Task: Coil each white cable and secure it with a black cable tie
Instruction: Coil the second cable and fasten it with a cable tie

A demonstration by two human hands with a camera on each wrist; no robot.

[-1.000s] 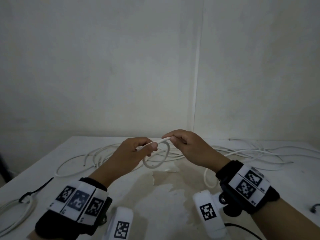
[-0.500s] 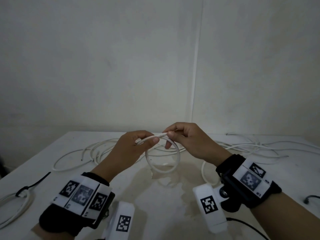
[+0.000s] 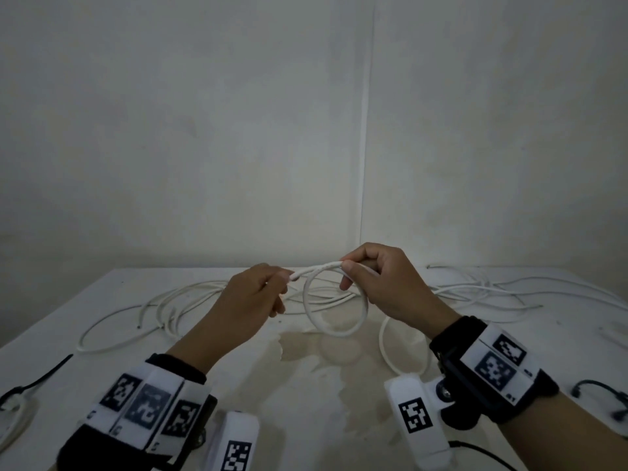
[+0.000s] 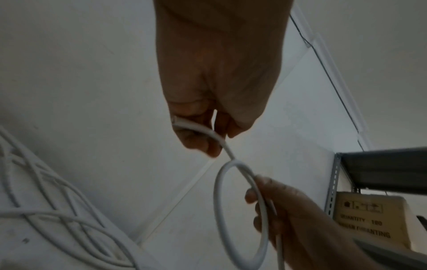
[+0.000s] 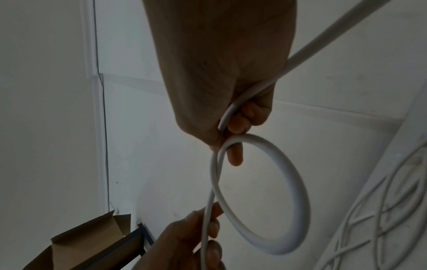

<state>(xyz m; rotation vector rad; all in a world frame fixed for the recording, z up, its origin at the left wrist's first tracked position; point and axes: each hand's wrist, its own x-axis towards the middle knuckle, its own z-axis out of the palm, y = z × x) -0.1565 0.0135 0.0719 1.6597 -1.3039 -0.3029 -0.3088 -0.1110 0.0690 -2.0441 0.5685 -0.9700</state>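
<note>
The white cable [image 3: 334,302] looks light and springy: it holds a clean round loop in the air without sagging, so it is stiff enough to keep a curve yet likely to spring open if let go. Its smooth round jacket probably slides easily between fingers. The best place to hold it seems to be the crossing at the top of the loop, where one pinch traps both strands and each new turn can be laid against the last.

That is roughly where it is held. The right hand [image 3: 384,283] curls its thumb and fingers around the cable at the top of the loop, with the long remainder running out past the palm. The left hand [image 3: 253,300] pinches the short free end between thumb and fingertips, just to the left of the crossing. The loop hangs between the two hands, above the desk [image 3: 306,402] and not touching it.

The cable is plain matte white, of even thickness, with one turn formed so far. Behind the hands, more white cables [image 3: 176,300] lie loose and tangled across the desk. A black cable tie [image 3: 37,379] lies at the left edge, well apart from the hands, beside a cable that appears already coiled, so the tying step is not yet near.
</note>
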